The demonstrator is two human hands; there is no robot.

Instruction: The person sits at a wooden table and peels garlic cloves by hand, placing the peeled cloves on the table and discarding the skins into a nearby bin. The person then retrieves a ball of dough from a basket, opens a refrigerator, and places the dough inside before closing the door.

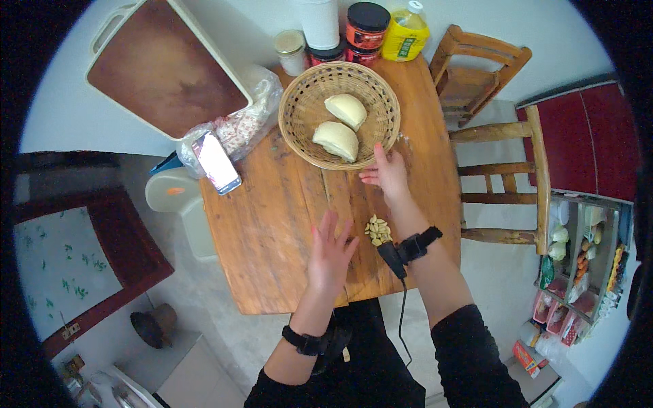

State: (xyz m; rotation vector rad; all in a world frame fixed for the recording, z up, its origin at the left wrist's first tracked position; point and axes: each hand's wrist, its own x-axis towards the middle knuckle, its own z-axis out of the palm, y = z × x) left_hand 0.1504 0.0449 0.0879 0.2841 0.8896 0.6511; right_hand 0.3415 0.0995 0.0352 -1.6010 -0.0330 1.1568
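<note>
A round wicker basket point(293, 145) stands on the wooden table point(270, 239), with two pale bun-like pieces point(346, 111) lying in it. My right hand point(390, 173) is at the basket's lower right rim, its fingers spread; whether they touch the rim I cannot tell. My left hand point(330, 250) hovers over the table nearer to me, palm down or sideways, fingers apart and holding nothing. Between my right forearm and my left hand lies a small heap of pale seeds or nuts point(377, 230), beside a black device with a cable point(392, 259).
Beyond the basket stand jars point(367, 25), a white paper roll point(320, 25) and a yellow bottle point(406, 35). A lit phone point(217, 163) rests by a plastic bag point(255, 117) and a large tray point(168, 71) at the left. Wooden chairs point(541, 178) flank the right side.
</note>
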